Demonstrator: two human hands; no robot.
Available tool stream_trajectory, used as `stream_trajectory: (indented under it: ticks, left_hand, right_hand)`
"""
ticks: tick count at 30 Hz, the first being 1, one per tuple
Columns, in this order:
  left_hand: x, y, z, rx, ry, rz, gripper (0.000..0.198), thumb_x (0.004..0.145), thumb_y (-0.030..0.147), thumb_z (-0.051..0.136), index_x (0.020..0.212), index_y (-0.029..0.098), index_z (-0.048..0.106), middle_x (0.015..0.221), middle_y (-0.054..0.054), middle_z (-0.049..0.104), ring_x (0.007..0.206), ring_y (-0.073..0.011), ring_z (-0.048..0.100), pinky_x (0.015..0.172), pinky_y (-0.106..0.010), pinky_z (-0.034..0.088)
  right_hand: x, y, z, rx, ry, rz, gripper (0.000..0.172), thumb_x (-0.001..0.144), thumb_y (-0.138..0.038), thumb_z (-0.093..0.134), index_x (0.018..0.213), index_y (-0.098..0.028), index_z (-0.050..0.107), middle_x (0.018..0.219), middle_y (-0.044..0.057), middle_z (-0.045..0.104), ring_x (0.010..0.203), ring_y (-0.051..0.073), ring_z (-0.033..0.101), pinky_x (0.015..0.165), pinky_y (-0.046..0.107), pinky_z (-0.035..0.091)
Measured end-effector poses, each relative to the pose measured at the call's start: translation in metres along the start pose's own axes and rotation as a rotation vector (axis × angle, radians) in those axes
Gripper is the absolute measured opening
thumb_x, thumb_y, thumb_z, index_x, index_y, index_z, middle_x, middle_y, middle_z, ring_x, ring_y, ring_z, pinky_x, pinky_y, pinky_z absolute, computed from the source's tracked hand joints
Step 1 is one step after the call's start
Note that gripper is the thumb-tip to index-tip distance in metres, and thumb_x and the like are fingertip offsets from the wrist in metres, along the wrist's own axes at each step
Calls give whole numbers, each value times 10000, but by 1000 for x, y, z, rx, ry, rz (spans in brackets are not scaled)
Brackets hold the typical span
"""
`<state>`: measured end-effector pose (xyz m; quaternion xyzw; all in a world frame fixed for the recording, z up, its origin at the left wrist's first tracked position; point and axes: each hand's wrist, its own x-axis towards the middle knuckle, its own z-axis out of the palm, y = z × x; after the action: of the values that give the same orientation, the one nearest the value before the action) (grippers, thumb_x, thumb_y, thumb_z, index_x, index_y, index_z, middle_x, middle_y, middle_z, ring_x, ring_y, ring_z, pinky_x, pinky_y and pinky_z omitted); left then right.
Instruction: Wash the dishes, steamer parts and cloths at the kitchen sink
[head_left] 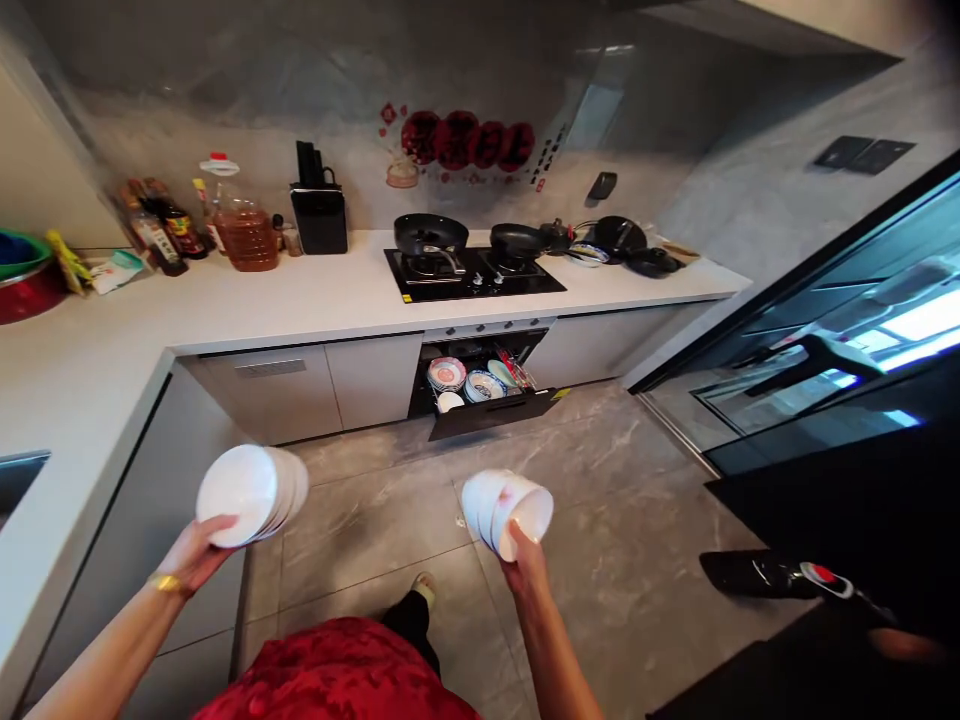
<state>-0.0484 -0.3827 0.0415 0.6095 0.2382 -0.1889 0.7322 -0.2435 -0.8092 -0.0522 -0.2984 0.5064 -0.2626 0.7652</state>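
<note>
My left hand [191,555] grips a stack of white round dishes [251,495] from below, with their flat bases facing forward. My right hand [525,565] holds a smaller stack of white bowls [508,512], tilted with their open ends toward the right. Both stacks are held in the air above the grey tile floor [375,530]. Ahead of my hands, an open built-in dishwasher [480,385] has its door lowered and shows a rack of patterned bowls and plates. Neither hand touches it.
A white worktop [300,300] runs along the wall and turns toward my left, carrying bottles, an oil jug, a knife block and a gas hob [474,272] with black pans. A glass door [825,340] stands at right. A black object [757,575] lies low at right.
</note>
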Motion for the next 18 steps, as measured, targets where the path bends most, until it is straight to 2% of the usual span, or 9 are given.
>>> stream_trajectory:
  ticks: [3,5,7,9,11,13,16,18]
  left_hand:
    - [31,-15,110,194,-92,4,362,879,339,580,1188,152,552,1158,-84,597,1002,-222,600,832,-416,528]
    - [56,-25,177,248,-115,-10,363,891,357,563,1188,148,549,1179,-88,572,1016,-217,584,844,-414,519]
    - [84,-35,241,301,-151,-33,353,892,334,564,1191,147,545,1163,-92,581,994,-209,594,825,-404,528]
    - [115,-44,304,381,-216,-69,333,891,195,532,1213,109,527,1097,-122,621,908,-208,629,764,-387,551]
    - [149,-54,364,497,-295,-92,421,841,68,488,1262,64,483,1050,-158,648,822,-218,653,698,-375,567]
    - [187,-69,419,560,-318,-104,520,785,37,501,1302,44,441,1053,-184,649,781,-233,662,651,-373,571]
    - [247,-100,491,621,-317,-124,588,746,51,543,1322,44,422,1091,-207,634,778,-252,663,611,-361,566]
    - [284,-126,527,668,-326,-133,600,735,58,555,1319,46,420,1124,-216,620,787,-255,661,595,-339,558]
  right_hand:
    - [45,-46,-48,-14,131,-18,544,428,-253,776,943,-194,613,845,28,694,695,189,661,706,362,574]
    - [68,-75,-66,-19,182,-32,575,414,-255,772,965,-204,614,875,24,688,695,183,655,701,361,576]
    - [87,-100,-74,-15,179,-48,632,398,-254,779,1008,-219,615,929,24,686,725,187,658,692,354,581]
    - [104,-120,-75,-8,157,-67,691,393,-259,791,1061,-238,614,994,29,683,773,196,663,685,343,587]
    - [121,-137,-71,-1,165,-84,724,395,-256,797,1095,-253,615,1053,34,677,810,198,667,671,316,590]
    - [140,-150,-63,1,196,-89,736,394,-239,796,1108,-256,620,1099,38,669,826,193,670,654,281,590]
    - [174,-167,-46,-35,247,-92,722,429,-262,784,1132,-242,622,1125,56,665,839,196,679,655,262,591]
    - [200,-177,-32,-94,267,-92,711,478,-309,769,1167,-245,605,1128,57,668,874,206,681,688,271,593]
